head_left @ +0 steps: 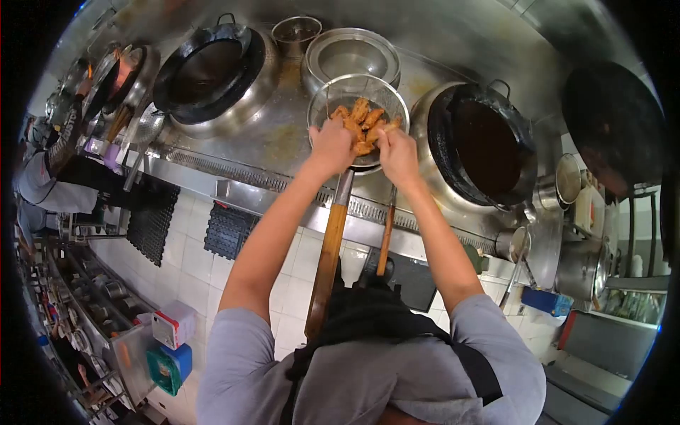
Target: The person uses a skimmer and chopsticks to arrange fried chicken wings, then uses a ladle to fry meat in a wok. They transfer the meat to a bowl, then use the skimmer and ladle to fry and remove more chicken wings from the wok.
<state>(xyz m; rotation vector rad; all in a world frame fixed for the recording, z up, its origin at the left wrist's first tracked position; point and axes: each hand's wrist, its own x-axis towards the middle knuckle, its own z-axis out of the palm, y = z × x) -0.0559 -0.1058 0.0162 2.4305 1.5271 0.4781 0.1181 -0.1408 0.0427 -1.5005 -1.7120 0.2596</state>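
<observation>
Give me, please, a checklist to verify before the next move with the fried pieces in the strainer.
1. Left hand and right hand both on the fried pieces: ok.
2. Pieces all inside the strainer: ok.
3. Wooden handle juts out past the counter edge: not ok.
4. Wok of dark liquid close beside the right forearm: not ok.
5. Steel bowl behind the strainer empty: ok.
6. Grip on any piece: cannot tell.

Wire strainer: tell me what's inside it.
Golden-brown fried pieces lie piled in the wire strainer, with the left hand and right hand on them. The hands cover the near part of the pile.
</observation>
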